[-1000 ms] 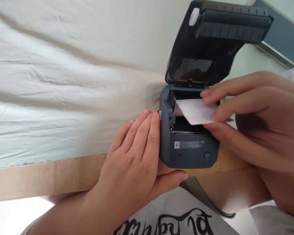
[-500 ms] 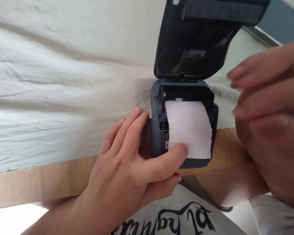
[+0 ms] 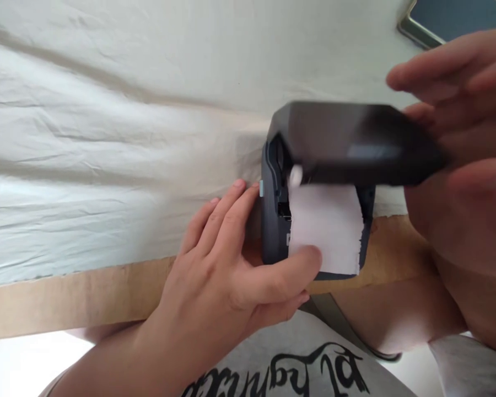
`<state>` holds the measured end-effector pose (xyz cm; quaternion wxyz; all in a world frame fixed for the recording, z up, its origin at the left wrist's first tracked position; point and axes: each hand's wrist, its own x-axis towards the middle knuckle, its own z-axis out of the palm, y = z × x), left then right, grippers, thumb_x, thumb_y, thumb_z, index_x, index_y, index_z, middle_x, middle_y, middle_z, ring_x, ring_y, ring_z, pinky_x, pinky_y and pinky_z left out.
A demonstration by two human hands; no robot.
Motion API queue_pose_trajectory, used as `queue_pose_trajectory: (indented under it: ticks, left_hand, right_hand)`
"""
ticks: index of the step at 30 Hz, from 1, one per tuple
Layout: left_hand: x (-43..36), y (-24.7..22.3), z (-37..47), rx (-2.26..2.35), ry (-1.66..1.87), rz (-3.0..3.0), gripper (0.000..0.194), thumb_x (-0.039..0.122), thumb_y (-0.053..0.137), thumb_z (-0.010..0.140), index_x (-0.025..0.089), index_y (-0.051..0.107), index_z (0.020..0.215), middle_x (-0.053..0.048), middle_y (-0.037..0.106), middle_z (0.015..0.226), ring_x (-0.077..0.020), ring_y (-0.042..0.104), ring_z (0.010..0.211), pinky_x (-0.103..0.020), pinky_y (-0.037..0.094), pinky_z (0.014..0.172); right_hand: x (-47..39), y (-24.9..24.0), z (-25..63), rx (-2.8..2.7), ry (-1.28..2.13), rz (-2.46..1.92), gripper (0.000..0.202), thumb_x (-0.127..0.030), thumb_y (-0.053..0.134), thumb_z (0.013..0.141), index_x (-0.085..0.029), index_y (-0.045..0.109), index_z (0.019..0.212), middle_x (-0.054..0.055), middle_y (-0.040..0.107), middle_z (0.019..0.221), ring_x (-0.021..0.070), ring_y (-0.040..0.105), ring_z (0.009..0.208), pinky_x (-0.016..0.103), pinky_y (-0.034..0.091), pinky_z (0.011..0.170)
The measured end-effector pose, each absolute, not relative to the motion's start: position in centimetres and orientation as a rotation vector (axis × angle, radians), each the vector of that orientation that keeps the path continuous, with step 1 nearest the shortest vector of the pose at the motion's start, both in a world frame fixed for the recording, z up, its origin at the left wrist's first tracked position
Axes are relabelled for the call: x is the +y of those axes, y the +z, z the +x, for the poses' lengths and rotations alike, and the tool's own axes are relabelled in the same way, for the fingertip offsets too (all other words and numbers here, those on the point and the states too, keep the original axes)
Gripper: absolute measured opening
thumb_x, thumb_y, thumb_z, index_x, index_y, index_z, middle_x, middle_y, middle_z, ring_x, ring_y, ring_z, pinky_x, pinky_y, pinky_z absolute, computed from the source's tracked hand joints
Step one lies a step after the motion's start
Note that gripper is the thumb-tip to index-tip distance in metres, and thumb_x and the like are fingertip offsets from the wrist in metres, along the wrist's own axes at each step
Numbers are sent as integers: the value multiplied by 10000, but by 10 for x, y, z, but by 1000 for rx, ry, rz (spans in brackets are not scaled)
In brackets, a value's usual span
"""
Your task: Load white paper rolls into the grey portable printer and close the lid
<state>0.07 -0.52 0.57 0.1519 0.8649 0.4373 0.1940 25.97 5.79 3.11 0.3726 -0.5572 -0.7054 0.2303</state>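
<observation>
A small dark receipt printer lies at the table's edge with a white paper strip pulled out over its front. My left hand holds it at the left and front, the index finger pressing the strip down while the thumb sits lower by the front edge. Above the paper roll bay, the printer's black lid is part-way down, smeared by motion and hiding the bay. To the right of the lid is my right hand, fingers apart and holding nothing; the lid's edge overlaps it, and contact is unclear.
A wrinkled pale cloth covers the table, whose wooden edge runs along the front. At the upper right lies a dark, flat phone-like object. My legs and a printed light shirt are below.
The lid has swung down from upright toward the printer body. My right hand has stayed to the right, its upper fingers somewhat higher. The left hand still presses the paper.
</observation>
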Motion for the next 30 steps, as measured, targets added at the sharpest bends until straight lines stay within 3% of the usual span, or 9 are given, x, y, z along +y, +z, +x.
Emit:
queue_pose_trajectory:
  ticks: [3, 6, 10, 15, 20, 25, 30]
  left_hand:
    - [-5, 4, 1, 1262, 569, 2491, 339, 493, 767, 1057, 380, 585, 1320, -146, 609, 1670, -433, 594, 1616, -683, 568, 1241]
    - [-5, 3, 0, 1250, 595, 2513, 462, 502, 801, 1047, 365, 546, 1408, -197, 598, 1671, -456, 620, 1588, -694, 564, 1241]
    - [-5, 2, -2, 1255, 582, 2547, 654, 589, 658, 1132, 292, 380, 1644, -272, 612, 1642, -423, 612, 1604, -671, 560, 1265]
    - [-4, 1, -1, 1284, 554, 2555, 647, 506, 670, 1125, 261, 409, 1663, -248, 646, 1642, -422, 615, 1604, -638, 567, 1261]
    - [-4, -2, 0, 1274, 656, 2522, 682, 455, 773, 1064, 253, 463, 1636, -242, 668, 1615, -444, 649, 1564, -638, 563, 1251]
    - [-4, -1, 1, 1288, 670, 2493, 590, 304, 740, 1033, 242, 518, 1576, -265, 685, 1589, -454, 664, 1549, -645, 586, 1213]
    - [-3, -5, 2, 1292, 714, 2573, 679, 354, 790, 1032, 120, 514, 1606, -286, 696, 1583, -425, 660, 1561, -562, 546, 1287]
  right_hand:
    - [56, 25, 265, -1956, 701, -1273, 339, -631, 603, 1116, -411, 630, 1372, -5, 671, 1519, 254, 660, 1521, 448, 656, 1168]
    - [58, 22, 269, -2123, 724, -1206, 311, -452, 645, 1129, -379, 608, 1429, -9, 706, 1485, 222, 648, 1525, 433, 616, 1259]
    - [58, 27, 270, -2155, 754, -1281, 424, -568, 644, 1131, -335, 639, 1486, 28, 667, 1586, 256, 646, 1547, 457, 568, 1344]
    - [56, 29, 271, -2100, 872, -1330, 461, -596, 652, 1127, -350, 642, 1516, -4, 636, 1633, 245, 607, 1598, 407, 557, 1377]
    - [64, 26, 275, -2101, 1031, -1287, 503, -665, 670, 1094, -437, 597, 1536, -32, 593, 1668, 288, 572, 1629, 349, 732, 1099]
    - [69, 28, 276, -2237, 1077, -1253, 534, -710, 558, 1130, -413, 496, 1570, 1, 592, 1629, 240, 695, 1407, 299, 738, 884]
    - [64, 25, 270, -2222, 988, -1221, 491, -635, 523, 1168, -363, 489, 1575, 6, 593, 1618, 227, 648, 1461, 349, 712, 1047]
